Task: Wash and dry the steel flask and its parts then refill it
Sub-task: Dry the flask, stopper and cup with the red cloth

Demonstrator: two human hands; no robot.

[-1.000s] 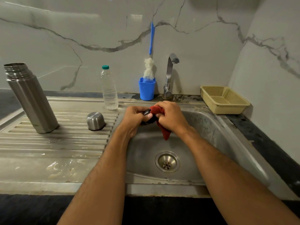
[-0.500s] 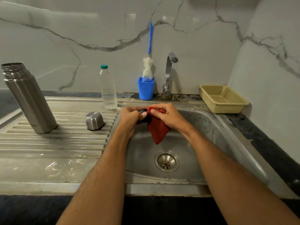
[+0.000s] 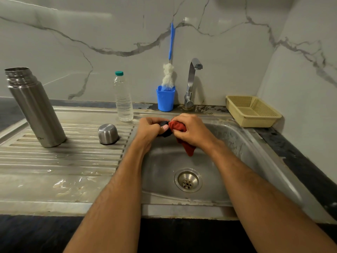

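Observation:
The open steel flask [image 3: 35,108] stands on the ribbed drainboard at the left. Its steel cup lid [image 3: 108,134] lies upside down on the ribs nearer the basin. Over the back of the sink basin [image 3: 164,172], my left hand [image 3: 148,129] grips a small black flask stopper [image 3: 165,131], mostly hidden by fingers. My right hand [image 3: 193,132] holds a red cloth [image 3: 183,137] pressed against the stopper, with a corner of cloth hanging below the hand.
A clear water bottle [image 3: 124,99] with a green cap stands behind the cup lid. A blue holder [image 3: 165,99] with a bottle brush [image 3: 169,70] sits beside the tap [image 3: 191,83]. A beige plastic basket [image 3: 252,111] rests at the back right. The drain [image 3: 187,180] lies below my hands.
My right hand has reworked the red cloth around the stopper; the cloth hung lower half a second ago and is now bunched tighter. Both hands stay over the basin.

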